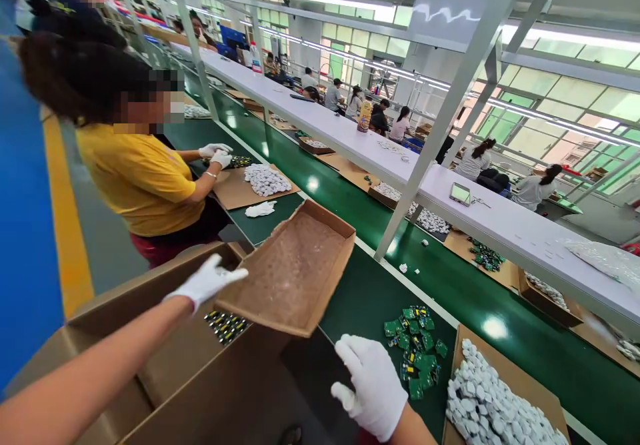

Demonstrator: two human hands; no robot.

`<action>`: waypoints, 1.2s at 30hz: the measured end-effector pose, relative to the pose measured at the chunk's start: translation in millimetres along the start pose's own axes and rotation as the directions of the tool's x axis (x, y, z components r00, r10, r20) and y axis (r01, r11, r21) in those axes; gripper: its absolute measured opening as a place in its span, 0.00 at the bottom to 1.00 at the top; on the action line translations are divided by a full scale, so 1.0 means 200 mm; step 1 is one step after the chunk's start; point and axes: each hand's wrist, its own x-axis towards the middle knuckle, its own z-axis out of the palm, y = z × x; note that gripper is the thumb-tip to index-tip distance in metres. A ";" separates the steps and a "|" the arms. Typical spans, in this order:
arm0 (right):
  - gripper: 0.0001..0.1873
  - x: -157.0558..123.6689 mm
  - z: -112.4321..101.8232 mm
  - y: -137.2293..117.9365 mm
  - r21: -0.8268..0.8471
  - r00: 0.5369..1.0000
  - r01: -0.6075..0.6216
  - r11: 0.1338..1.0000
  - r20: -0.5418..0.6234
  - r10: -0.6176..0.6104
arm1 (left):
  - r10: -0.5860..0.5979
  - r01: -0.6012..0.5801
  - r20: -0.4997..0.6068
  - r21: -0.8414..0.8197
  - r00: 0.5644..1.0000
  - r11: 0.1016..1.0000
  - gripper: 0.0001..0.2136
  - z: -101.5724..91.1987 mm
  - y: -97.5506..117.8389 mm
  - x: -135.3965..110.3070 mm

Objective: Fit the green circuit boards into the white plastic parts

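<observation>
My left hand (207, 281), in a white glove, grips the near left edge of a shallow brown cardboard tray (295, 268) and holds it tilted above a large open carton (165, 358). Several small circuit boards (226, 325) lie inside the carton, under the tray's low edge. My right hand (373, 385), also gloved, rests with its fingers curled on the green table's front, holding nothing. Just right of it lies a pile of green circuit boards (417, 348).
A cardboard sheet with a heap of white plastic parts (493, 401) lies at the lower right. A co-worker in a yellow shirt (137, 178) sits to my left at another heap of white parts (265, 179). A white shelf (380, 151) on slanted posts runs above the green belt (450, 285).
</observation>
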 end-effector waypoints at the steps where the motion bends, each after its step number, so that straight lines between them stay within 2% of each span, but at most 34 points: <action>1: 0.36 -0.01 0.03 0.04 0.000 0.999 -0.045 0.999 -0.016 0.045 | 0.026 -0.022 -0.086 0.042 0.996 0.999 0.47 -0.03 0.02 0.14; 2: 0.37 -0.04 0.07 0.08 -0.008 0.995 -0.087 0.996 -0.044 0.086 | 0.099 -0.070 -0.222 0.138 0.970 0.988 0.44 -0.03 0.02 0.25; 3: 0.37 -0.08 0.14 0.12 -0.012 0.989 -0.126 0.992 -0.077 0.125 | 0.222 -0.155 -0.307 0.230 0.925 0.961 0.39 0.01 -0.01 0.31; 4: 0.37 -0.12 0.21 0.16 -0.007 0.978 -0.177 0.984 -0.116 0.175 | 0.330 -0.234 -0.292 0.319 0.898 0.918 0.33 0.09 -0.07 0.34; 6: 0.34 -0.22 0.39 0.24 0.037 0.940 -0.288 0.957 -0.182 0.290 | 0.494 -0.418 -0.045 0.471 0.868 0.777 0.25 0.38 -0.24 0.28; 7: 0.33 -0.27 0.47 0.28 0.065 0.916 -0.330 0.942 -0.221 0.336 | 0.528 -0.525 0.150 0.501 0.836 0.688 0.23 0.56 -0.34 0.22; 8: 0.33 -0.31 0.53 0.32 0.094 0.898 -0.362 0.928 -0.234 0.374 | 0.519 -0.621 0.345 0.495 0.782 0.607 0.22 0.74 -0.43 0.15; 10: 0.30 -0.34 0.61 0.40 0.147 0.888 -0.403 0.904 -0.178 0.424 | 0.475 -0.730 0.558 0.462 0.680 0.503 0.24 1.08 -0.56 0.04; 11: 0.27 -0.34 0.61 0.46 0.163 0.867 -0.456 0.875 -0.143 0.478 | 0.454 -0.745 0.594 0.471 0.663 0.472 0.24 1.21 -0.60 0.01; 12: 0.24 -0.31 0.60 0.52 0.170 0.835 -0.522 0.836 -0.100 0.542 | 0.424 -0.715 0.578 0.521 0.697 0.466 0.25 1.32 -0.63 0.01; 14: 0.20 -0.23 0.54 0.69 0.160 0.754 -0.642 0.750 -0.046 0.655 | 0.383 -0.675 0.557 0.569 0.737 0.470 0.25 1.45 -0.65 0.04; 16: 0.22 -0.11 0.47 0.92 0.146 0.699 -0.703 0.696 -0.034 0.714 | 0.367 -0.653 0.541 0.594 0.756 0.469 0.25 1.51 -0.65 0.10; 19: 0.30 0.09 0.44 1.32 0.098 0.594 -0.798 0.594 -0.031 0.804 | 0.408 -0.668 0.529 0.603 0.744 0.435 0.27 1.54 -0.69 0.15; 22: 0.41 0.32 0.47 1.71 0.034 0.501 -0.865 0.501 -0.031 0.865 | 0.435 -0.680 0.524 0.598 0.732 0.425 0.27 1.54 -0.73 0.17; 24: 0.47 0.48 0.51 1.91 -0.002 0.470 -0.882 0.470 -0.020 0.882 | 0.433 -0.685 0.531 0.587 0.728 0.432 0.28 1.54 -0.75 0.18; 26: 0.49 0.63 0.56 2.06 -0.019 0.487 -0.873 0.487 0.012 0.874 | 0.418 -0.686 0.544 0.577 0.727 0.443 0.29 1.53 -0.74 0.19; 28: 0.45 0.76 0.61 2.16 -0.007 0.551 -0.833 0.553 0.063 0.832 | 0.383 -0.679 0.562 0.573 0.733 0.460 0.30 1.52 -0.72 0.20; 30: 0.31 0.85 0.66 2.22 0.038 0.635 -0.771 0.635 0.119 0.764 | 0.331 -0.663 0.582 0.573 0.743 0.482 0.32 1.51 -0.69 0.21; 32: 0.17 0.89 0.70 2.25 0.095 0.689 -0.723 0.684 0.153 0.708 | 0.274 -0.644 0.602 0.571 0.750 0.509 0.33 1.51 -0.66 0.22; 36: 0.11 0.91 0.75 2.26 0.227 0.714 -0.699 0.678 0.161 0.681 | 0.211 -0.617 0.622 0.560 0.754 0.553 0.37 1.49 -0.62 0.23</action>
